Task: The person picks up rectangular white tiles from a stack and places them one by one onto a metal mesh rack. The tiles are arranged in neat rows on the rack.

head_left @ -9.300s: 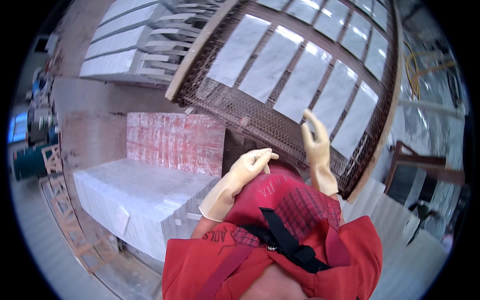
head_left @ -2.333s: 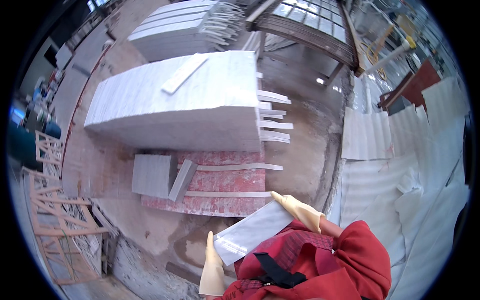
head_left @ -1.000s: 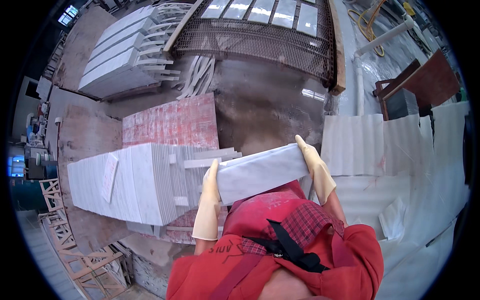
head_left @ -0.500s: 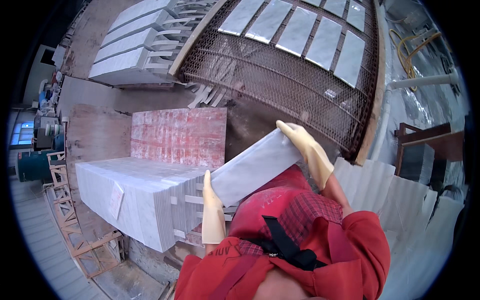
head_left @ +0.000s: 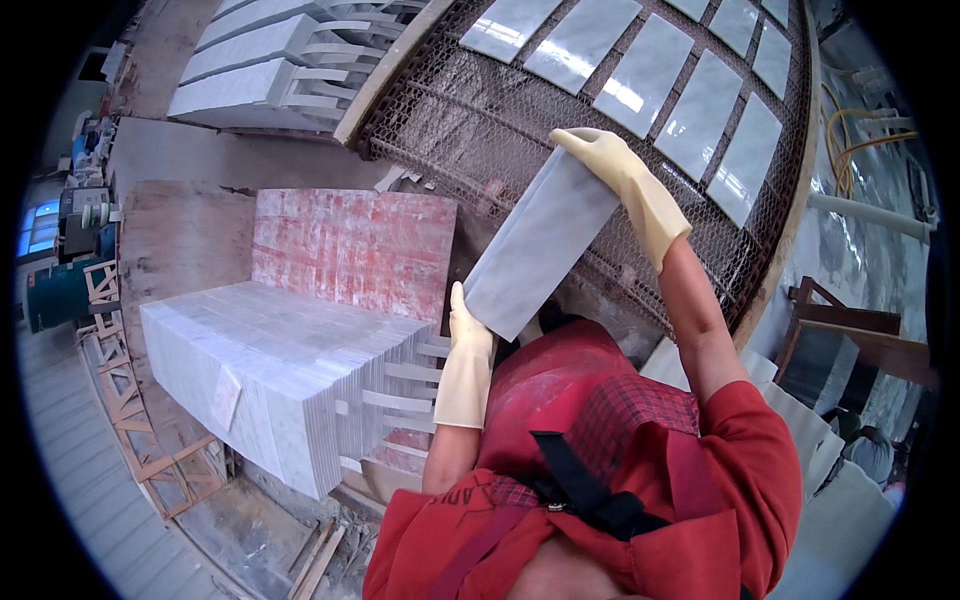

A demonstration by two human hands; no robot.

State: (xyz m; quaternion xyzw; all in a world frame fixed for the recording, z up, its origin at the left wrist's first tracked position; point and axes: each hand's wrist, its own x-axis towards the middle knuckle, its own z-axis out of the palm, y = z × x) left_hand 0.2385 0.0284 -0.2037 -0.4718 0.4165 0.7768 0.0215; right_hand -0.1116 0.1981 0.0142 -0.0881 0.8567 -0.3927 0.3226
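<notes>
Note the change against the preceding view: grey-white slab [head_left: 545,245] moved from close before the apron [head_left: 545,375] toward the mesh rack [head_left: 450,130], turned to a steeper diagonal, upper end now overlapping bare mesh in view. Interpret as a carry brought nearer to the rack, without release. Locate the slab before the body, right of the stack [head_left: 290,420]. Observe left hand [head_left: 470,335] pressed against the lower short end, thumb upright at the corner; right hand [head_left: 612,165] hooked over the upper short end, for a two-handed pinch from opposite ends. Cannot tell finger placement underneath, nor contact with the mesh. Regard the rack as a flat carrier edged with a wooden rail [head_left: 395,75]; see glossy slabs [head_left: 645,75] laid flat in spaced rows, with bare mesh nearer the body. At left, find the stack packed face to face beside a red-stained board [head_left: 355,245], pale strips [head_left: 412,372] projecting from its right end. Farther off, find white stacks [head_left: 245,80] with curved strips [head_left: 325,76] protruding.
</notes>
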